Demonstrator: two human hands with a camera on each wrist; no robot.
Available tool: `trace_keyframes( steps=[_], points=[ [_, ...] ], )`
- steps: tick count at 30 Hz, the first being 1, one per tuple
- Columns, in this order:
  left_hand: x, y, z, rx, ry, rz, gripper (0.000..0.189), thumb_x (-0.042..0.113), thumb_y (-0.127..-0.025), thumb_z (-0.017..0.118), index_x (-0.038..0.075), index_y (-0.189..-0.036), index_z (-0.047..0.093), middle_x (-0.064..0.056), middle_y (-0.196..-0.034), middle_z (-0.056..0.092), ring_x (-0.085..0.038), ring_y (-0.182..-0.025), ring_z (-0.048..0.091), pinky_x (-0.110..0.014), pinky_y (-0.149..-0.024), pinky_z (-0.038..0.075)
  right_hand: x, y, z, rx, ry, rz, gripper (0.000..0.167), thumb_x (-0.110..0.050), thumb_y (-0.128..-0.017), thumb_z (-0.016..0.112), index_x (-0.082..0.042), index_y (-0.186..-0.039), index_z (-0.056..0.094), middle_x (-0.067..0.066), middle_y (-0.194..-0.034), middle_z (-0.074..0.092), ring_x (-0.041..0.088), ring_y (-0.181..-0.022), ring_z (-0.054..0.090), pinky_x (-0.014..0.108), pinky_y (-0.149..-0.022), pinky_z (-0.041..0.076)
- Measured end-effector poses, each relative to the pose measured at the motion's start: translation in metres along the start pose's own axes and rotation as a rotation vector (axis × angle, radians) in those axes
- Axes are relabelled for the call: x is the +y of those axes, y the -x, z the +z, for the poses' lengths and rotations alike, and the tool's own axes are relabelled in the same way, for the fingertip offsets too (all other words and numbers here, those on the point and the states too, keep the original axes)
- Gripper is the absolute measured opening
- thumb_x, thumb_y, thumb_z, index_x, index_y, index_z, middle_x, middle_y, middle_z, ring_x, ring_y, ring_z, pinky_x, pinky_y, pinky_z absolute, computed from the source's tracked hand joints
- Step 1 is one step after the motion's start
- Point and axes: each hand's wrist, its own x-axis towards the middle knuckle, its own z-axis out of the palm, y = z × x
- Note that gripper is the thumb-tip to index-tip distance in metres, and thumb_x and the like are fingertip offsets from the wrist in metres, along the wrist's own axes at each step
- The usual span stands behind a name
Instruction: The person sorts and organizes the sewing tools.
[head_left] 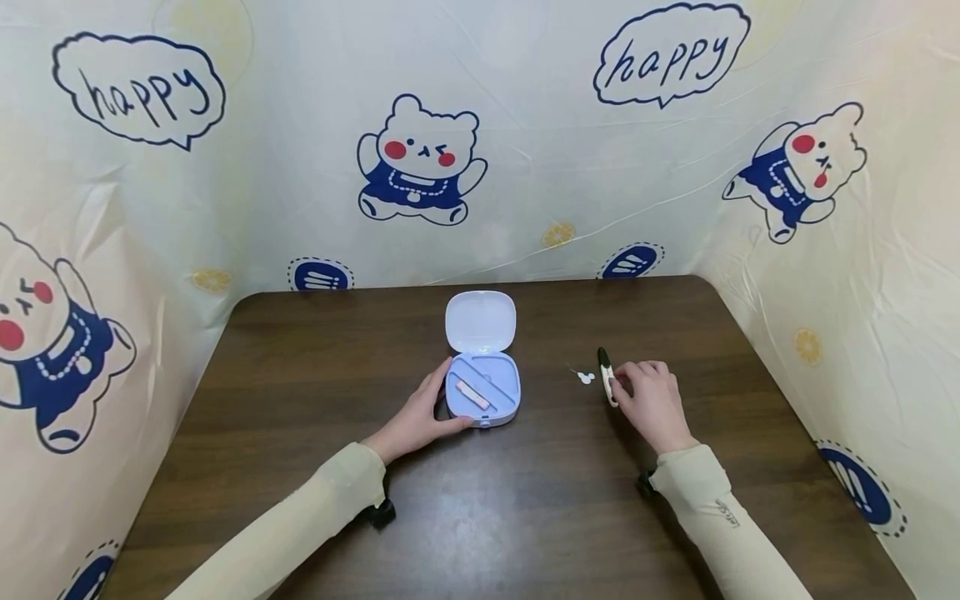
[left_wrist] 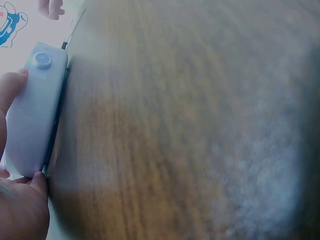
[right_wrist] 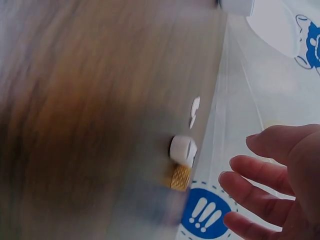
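A pale lavender-blue case point(head_left: 504, 388) stands with its lid point(head_left: 481, 321) raised. A short pinkish-white stick point(head_left: 472, 394) lies in its front compartment. My left hand point(head_left: 420, 421) grips the case at its left side and front, the thumb beside the round button point(left_wrist: 43, 59). To the right, a slim white tool with a dark end point(head_left: 604, 367) lies below my right hand point(head_left: 654, 404). The right wrist view shows a gap between the loosely bent fingers point(right_wrist: 255, 192) and this tool, whose end point(right_wrist: 180, 177) looks gold and knurled there. A small white rounded piece point(head_left: 586, 378) lies beside it.
The dark brown wooden table point(head_left: 360, 350) has rounded back corners. A pale printed cloth point(head_left: 525, 183) with cartoon bears hangs behind it and along both sides. A thin wire or thread sticks out from the small white piece.
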Motion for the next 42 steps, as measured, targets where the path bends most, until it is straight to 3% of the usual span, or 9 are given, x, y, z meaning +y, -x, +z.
trace_keyframes(
  steps=[9,17,27,42],
  points=[
    [0.001,0.003,0.002,0.007,0.013,-0.01,0.116,0.05,-0.087,0.083,0.015,-0.169,0.008,-0.013,-0.171,0.019,-0.029,-0.156,0.026,-0.05,-0.123,0.029,0.014,-0.001,-0.007,-0.071,-0.033,0.038,0.014,-0.007,-0.093,0.076,0.0,-0.105,0.074,0.018,-0.098,0.075,0.047,-0.106,0.056,0.063,-0.091,0.043],
    [0.0,0.003,0.0,0.008,0.015,0.0,0.115,0.048,-0.088,0.083,0.015,-0.169,0.008,-0.013,-0.171,0.018,-0.028,-0.156,0.026,-0.048,-0.123,0.029,0.029,-0.008,-0.005,-0.156,-0.139,0.087,0.025,-0.005,-0.091,0.077,0.003,-0.114,0.072,0.021,-0.102,0.074,0.049,-0.109,0.056,0.063,-0.097,0.04],
    [0.0,0.003,0.001,0.002,0.002,-0.014,0.115,0.051,-0.088,0.082,0.016,-0.169,0.007,-0.011,-0.172,0.018,-0.027,-0.156,0.025,-0.049,-0.124,0.027,0.041,-0.009,0.002,-0.261,-0.08,0.11,0.033,-0.01,-0.094,0.075,0.003,-0.124,0.07,0.023,-0.113,0.072,0.053,-0.117,0.052,0.068,-0.096,0.038],
    [-0.001,0.0,0.001,-0.001,0.005,-0.004,0.116,0.05,-0.087,0.083,0.017,-0.169,0.008,-0.01,-0.172,0.017,-0.026,-0.156,0.025,-0.048,-0.124,0.027,0.046,-0.014,0.009,-0.272,-0.095,0.126,0.027,-0.008,-0.094,0.075,0.001,-0.118,0.072,0.016,-0.101,0.073,0.052,-0.118,0.052,0.067,-0.094,0.037]
  ],
)
